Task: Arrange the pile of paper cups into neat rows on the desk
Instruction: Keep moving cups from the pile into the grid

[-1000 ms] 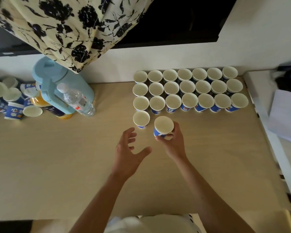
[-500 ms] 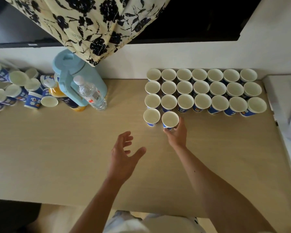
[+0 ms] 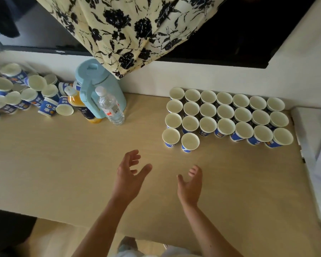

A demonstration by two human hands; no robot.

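**both hands empty above a half-sorted desk**

the pale wooden desk point(image 3: 63, 173) runs the whole width of your view, backed by a white wall. nearest you, your left hand point(image 3: 127, 175) and right hand point(image 3: 190, 186) hang over bare wood, fingers spread and loosely curled, palms turned toward each other — neither holds a thing.

just beyond your right hand stands the fourth row point(image 3: 181, 140): two upright cups side by side, blue-sided, mouths up. behind it sit the finished rows point(image 3: 226, 113), three lines of seven upright cups packed rim to rim, reaching the wall.

far to your left, well apart from the rows, the pile of paper cups point(image 3: 26, 95) lies jumbled — some tipped on their sides, some heaped. between pile and rows stand a light blue jug point(image 3: 98, 84), a clear water bottle point(image 3: 109, 106) and an orange bottle point(image 3: 76, 101). a floral curtain point(image 3: 128, 28) hangs overhead.
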